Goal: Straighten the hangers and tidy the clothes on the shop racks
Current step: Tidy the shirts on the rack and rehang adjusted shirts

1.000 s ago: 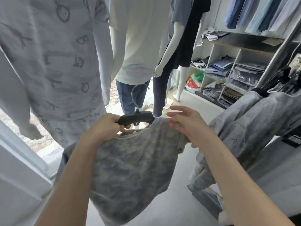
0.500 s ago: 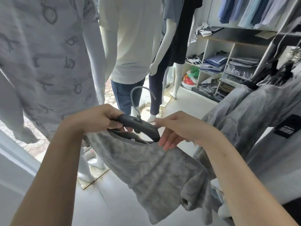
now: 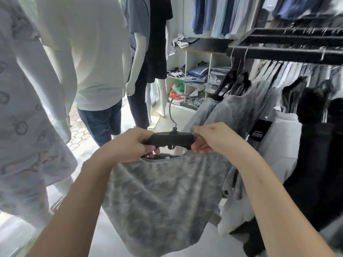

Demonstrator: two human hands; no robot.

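Now both hands, left hand [image 3: 132, 143] and right hand [image 3: 213, 139], clasp the hanger [image 3: 171, 140] level.

You won't find any text you can read here. The black hang tag [image 3: 259, 129] on the pale garment [image 3: 282, 138] at the rack carries pale print, too blurred to make out. The small neck label [image 3: 167, 157] inside the grey T-shirt [image 3: 163, 197] collar is likewise illegible.

Right hand [image 3: 209, 139] now grips hanger [image 3: 171, 140]; shirt [image 3: 163, 197] levelled, facing camera.
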